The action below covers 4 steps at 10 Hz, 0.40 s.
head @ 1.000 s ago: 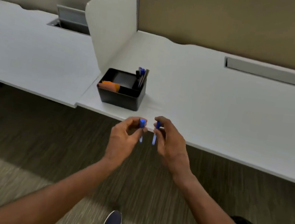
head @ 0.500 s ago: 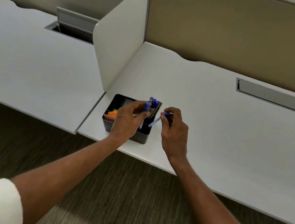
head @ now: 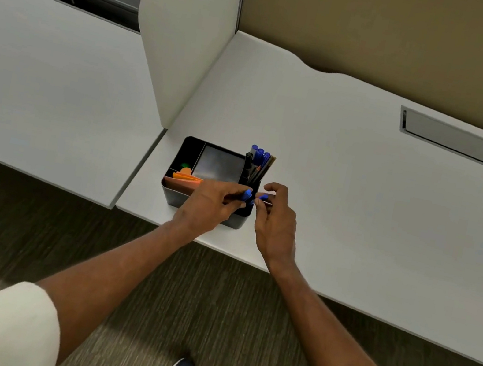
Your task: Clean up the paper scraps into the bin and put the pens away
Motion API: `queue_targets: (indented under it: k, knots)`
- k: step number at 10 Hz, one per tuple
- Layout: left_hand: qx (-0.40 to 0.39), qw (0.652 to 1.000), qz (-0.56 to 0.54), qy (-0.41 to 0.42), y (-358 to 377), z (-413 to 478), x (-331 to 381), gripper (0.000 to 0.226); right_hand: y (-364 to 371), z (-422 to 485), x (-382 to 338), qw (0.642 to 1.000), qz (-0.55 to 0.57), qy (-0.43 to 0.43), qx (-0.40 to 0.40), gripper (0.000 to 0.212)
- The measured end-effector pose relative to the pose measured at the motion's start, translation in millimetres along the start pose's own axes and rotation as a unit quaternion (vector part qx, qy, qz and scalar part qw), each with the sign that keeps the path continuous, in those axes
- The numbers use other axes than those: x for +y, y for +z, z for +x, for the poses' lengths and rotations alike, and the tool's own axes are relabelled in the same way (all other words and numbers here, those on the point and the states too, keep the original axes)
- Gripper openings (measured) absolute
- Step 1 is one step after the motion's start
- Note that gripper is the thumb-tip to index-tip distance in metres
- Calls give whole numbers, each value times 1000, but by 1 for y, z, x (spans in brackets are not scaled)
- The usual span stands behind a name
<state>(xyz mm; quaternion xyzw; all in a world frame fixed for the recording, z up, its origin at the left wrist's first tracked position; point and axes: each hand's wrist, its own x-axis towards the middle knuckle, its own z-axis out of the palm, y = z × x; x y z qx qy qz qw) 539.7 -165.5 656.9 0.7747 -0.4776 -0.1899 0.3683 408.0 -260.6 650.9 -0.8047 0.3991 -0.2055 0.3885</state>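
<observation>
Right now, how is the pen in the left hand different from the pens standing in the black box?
The held pen is pinched in the left hand; the standing pens lean free in the black box's right compartment. Only the held pen's blue cap shows; the standing pens show dark barrels too. The held pen is low at the box's front; the standing pens poke up behind. Both have blue caps.

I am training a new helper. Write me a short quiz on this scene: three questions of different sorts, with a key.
1. True or false: the left hand holds a blue-capped pen and the right hand holds another pen.
2. In which part of the black organizer do the standing pens sit? A left, B middle, C right.
3. Fill in: the paper in the organizer is ____.
Key: 1 true; 2 C; 3 orange.
</observation>
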Motion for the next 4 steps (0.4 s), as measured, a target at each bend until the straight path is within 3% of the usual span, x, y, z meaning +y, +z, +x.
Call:
queue_targets:
  k: [3,4]
  knots:
    - [-56,998,27,18,7,-15,-1,61,2,-16,4,999,29,7,-25,45]
    - [-47,996,76,32,6,-21,2,66,-4,-24,9,999,-45,6,-2,51]
